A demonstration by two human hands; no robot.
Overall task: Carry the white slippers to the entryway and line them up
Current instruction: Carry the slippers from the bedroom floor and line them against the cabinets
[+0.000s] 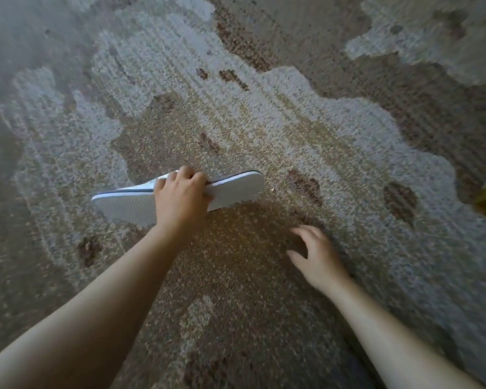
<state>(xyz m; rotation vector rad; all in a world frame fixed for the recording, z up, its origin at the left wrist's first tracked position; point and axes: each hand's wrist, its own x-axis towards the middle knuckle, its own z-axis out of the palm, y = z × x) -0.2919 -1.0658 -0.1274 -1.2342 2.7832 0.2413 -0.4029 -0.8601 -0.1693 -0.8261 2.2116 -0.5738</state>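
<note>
Above the patchy carpet [264, 122], the left hand [180, 197] is gripping white slippers [236, 189] around the middle (soles facing the camera), while the right hand [317, 256] is hanging beside them, fingers loosely spread, holding nothing.

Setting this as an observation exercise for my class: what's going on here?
A person's left hand grips flat white slippers with dark edge trim around the middle, soles toward the camera, held above a mottled grey-and-brown carpet. The right hand is empty, fingers loosely spread over the carpet. No entryway is visible.
</note>
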